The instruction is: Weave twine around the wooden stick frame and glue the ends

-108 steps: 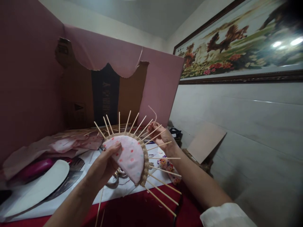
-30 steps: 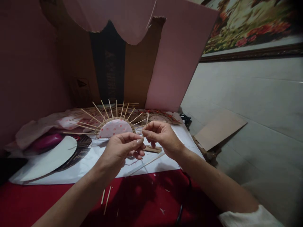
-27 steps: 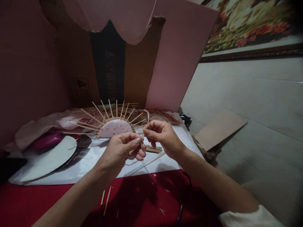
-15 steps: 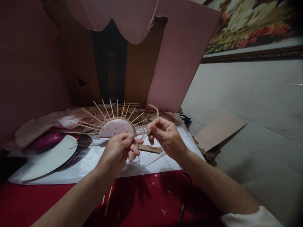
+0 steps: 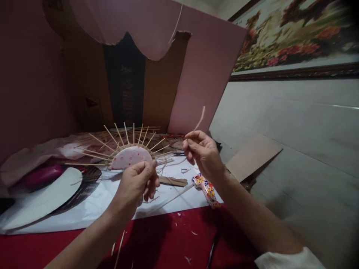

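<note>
A half-disc, covered in white cloth with red dots, has twine along its curved edge and several thin sticks fanning out from it. My left hand is closed at its lower right corner, thumb and fingers pinched together, and the disc faces me. To the right, my right hand pinches a piece of twine between thumb and fingertips, its loose end pointing up. Another length of the twine trails between the hands toward the half-disc. The exact grip under my left fingers is hidden.
A floral-patterned glue gun lies below my right hand, near a cardboard strip. White curved card and a purple object are at left. Behind stands a torn pink cardboard panel. Red cloth covers the front.
My right hand has moved slightly up and away from the left, drawing the twine out, and its loose end is straighter. My left fingers have curled in. The view has shifted, uncovering the glue gun.
</note>
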`<move>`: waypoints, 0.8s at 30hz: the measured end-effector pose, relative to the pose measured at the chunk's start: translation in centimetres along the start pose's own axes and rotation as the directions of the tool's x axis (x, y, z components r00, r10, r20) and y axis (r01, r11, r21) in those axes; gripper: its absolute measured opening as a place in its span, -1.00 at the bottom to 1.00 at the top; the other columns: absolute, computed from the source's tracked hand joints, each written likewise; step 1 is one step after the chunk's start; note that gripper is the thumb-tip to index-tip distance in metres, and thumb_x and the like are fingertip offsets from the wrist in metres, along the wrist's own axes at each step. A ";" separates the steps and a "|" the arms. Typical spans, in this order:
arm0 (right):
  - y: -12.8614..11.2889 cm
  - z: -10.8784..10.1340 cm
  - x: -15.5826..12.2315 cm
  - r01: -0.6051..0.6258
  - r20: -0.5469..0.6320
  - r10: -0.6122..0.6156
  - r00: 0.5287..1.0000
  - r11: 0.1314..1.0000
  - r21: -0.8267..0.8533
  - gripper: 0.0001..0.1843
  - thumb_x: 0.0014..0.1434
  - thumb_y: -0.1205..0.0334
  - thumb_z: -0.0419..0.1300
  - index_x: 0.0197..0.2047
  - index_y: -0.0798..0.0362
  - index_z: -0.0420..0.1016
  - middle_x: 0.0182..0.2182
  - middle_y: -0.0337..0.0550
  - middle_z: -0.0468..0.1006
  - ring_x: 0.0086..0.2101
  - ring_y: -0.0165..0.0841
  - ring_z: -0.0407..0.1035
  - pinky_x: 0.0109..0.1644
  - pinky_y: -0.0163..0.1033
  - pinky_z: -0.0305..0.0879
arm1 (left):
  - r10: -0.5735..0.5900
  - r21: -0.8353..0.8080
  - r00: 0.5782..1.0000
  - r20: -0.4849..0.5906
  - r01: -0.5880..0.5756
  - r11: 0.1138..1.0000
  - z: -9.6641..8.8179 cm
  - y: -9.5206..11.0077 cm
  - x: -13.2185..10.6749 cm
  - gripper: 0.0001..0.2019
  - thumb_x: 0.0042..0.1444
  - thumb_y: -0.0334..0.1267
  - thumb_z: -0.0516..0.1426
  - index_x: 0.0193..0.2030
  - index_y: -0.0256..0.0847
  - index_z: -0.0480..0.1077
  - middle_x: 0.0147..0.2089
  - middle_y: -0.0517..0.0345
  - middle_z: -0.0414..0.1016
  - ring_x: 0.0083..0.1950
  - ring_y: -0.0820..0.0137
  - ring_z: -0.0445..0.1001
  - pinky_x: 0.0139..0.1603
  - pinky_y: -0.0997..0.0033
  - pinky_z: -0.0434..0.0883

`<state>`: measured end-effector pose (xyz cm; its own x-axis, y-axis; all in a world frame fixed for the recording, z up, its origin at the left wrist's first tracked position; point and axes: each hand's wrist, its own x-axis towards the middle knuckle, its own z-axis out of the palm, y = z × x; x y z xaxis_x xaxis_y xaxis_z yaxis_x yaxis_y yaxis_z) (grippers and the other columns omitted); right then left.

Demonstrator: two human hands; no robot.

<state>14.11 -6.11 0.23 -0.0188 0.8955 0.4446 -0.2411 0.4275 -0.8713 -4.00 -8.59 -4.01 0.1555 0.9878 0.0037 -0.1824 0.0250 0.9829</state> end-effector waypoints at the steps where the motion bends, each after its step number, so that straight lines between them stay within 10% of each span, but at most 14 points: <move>1: 0.4 0.2 -0.2 -0.031 0.022 0.032 0.999 0.999 -0.038 -0.78 0.04 0.16 0.29 -0.35 0.04 0.32 -0.61 -0.39 0.40 -0.71 -0.59 0.09 -0.72 -0.46 -0.08 | 0.002 0.041 1.000 0.012 -0.002 0.999 0.0 -0.1 0.1 -0.64 -0.10 0.00 0.27 -0.56 -0.23 0.29 -0.67 0.24 0.36 -0.75 0.55 0.20 -0.78 0.60 0.08; 7: 2.0 1.3 -1.5 -0.030 0.427 0.240 0.872 0.897 -0.442 -0.78 0.12 0.17 0.24 -0.46 0.09 0.36 -0.64 -0.36 0.33 -0.61 -0.54 0.19 -0.55 -0.41 0.11 | 0.158 0.128 0.986 -0.049 -0.151 0.980 -0.4 0.2 0.1 -0.64 -0.03 0.03 0.24 -0.21 -0.20 0.55 -0.31 0.12 0.54 -0.30 0.45 0.42 -0.30 0.54 0.36; 17: 1.3 0.4 -1.5 0.031 0.635 0.526 0.566 0.756 -0.654 -0.91 0.14 0.28 0.24 -0.39 0.08 0.46 -0.62 -0.34 0.42 -0.53 -0.49 0.30 -0.40 -0.37 0.19 | 0.207 0.012 0.968 -0.141 -0.207 0.978 -1.3 -0.1 0.5 -0.74 -0.03 0.00 0.26 -0.36 -0.15 0.58 -0.41 0.19 0.48 -0.40 0.50 0.29 -0.41 0.57 0.24; 21: 1.7 1.1 -1.7 0.009 0.593 0.414 0.690 0.815 -0.579 -0.86 0.04 0.22 0.33 -0.33 0.09 0.51 -0.41 -0.25 0.51 -0.35 -0.43 0.36 -0.23 -0.29 0.25 | 0.261 0.134 0.964 -0.039 -0.254 0.958 -0.7 0.2 0.2 -0.77 -0.05 -0.03 0.27 -0.41 -0.14 0.61 -0.32 0.10 0.53 -0.24 0.40 0.40 -0.29 0.54 0.33; 24: 2.3 1.8 -1.9 -0.228 0.577 0.368 0.729 0.925 -0.303 -0.75 0.01 0.11 0.33 -0.30 0.10 0.49 -0.45 -0.28 0.48 -0.39 -0.44 0.38 -0.21 -0.26 0.27 | 0.315 0.149 0.949 0.013 -0.313 0.938 -0.3 0.3 -0.1 -0.79 -0.05 -0.04 0.27 -0.41 -0.11 0.62 -0.14 0.06 0.52 -0.03 0.29 0.42 -0.16 0.49 0.38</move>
<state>11.82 -7.09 -2.20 -0.6627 0.7387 0.1233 0.0749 0.2292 -0.9705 -4.34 -8.59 -3.76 0.1024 0.9434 0.3155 -0.0756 -0.3088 0.9481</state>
